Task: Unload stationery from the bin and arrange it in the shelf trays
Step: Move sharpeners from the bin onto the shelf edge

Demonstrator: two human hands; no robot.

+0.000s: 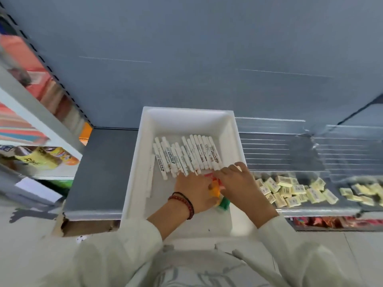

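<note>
Covering blurry colored items (216, 191) in tray (186, 121): L hand (193, 192), R hand (236, 180); grips unclear.

Shop: metal shelving (99, 172) w/ clear dividers (269, 146), barcoded erasers (290, 191) in bulk, snack packs (41, 158) on next shelf.

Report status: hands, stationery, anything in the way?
Left hand and right hand down in white bin, on colourful pack; grip unclear. White markers lined up inside, not unloaded. Shelf trays hold yellow packets; nothing seen blocking.
</note>
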